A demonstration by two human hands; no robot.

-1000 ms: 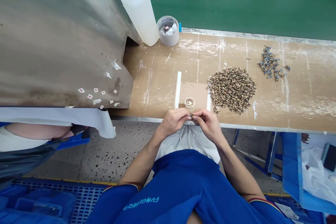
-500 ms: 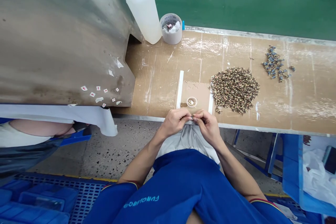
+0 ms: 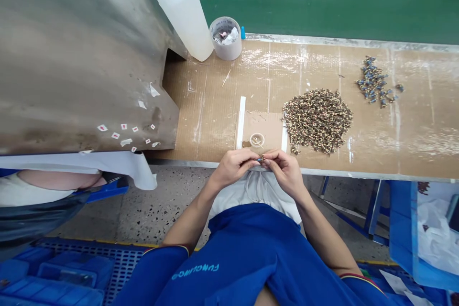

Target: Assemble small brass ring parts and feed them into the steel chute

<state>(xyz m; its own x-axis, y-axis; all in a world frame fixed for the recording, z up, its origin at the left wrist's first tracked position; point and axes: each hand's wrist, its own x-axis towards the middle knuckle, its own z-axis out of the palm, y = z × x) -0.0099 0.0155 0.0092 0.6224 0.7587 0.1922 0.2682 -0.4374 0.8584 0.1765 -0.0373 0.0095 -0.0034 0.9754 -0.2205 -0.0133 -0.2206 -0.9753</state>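
Note:
At the front edge of the bench, my left hand point(image 3: 232, 167) and my right hand point(image 3: 287, 172) meet fingertip to fingertip. Pinched between them is a small brass-coloured part with a blue section point(image 3: 259, 158); its finer shape is too small to make out. Just beyond my fingers, a small white ring point(image 3: 257, 140) with thin pale strands in it lies on a cardboard pad point(image 3: 265, 124). To the right sits a big heap of small brass-and-dark parts point(image 3: 317, 119). Farther right is a smaller, looser group of parts with blue on them point(image 3: 375, 81).
A white bottle with a blue cap point(image 3: 184, 14) stands at the back left beside a round tub of scraps point(image 3: 225, 40). A metal housing point(image 3: 89, 57) bounds the left side. Blue crates point(image 3: 403, 234) are at lower right. Part of another person point(image 3: 46, 191) shows at left.
Blue now shows on the part between my fingertips, where it looked only brass-coloured before. My hands stay together at the bench edge; the view has shifted slightly.

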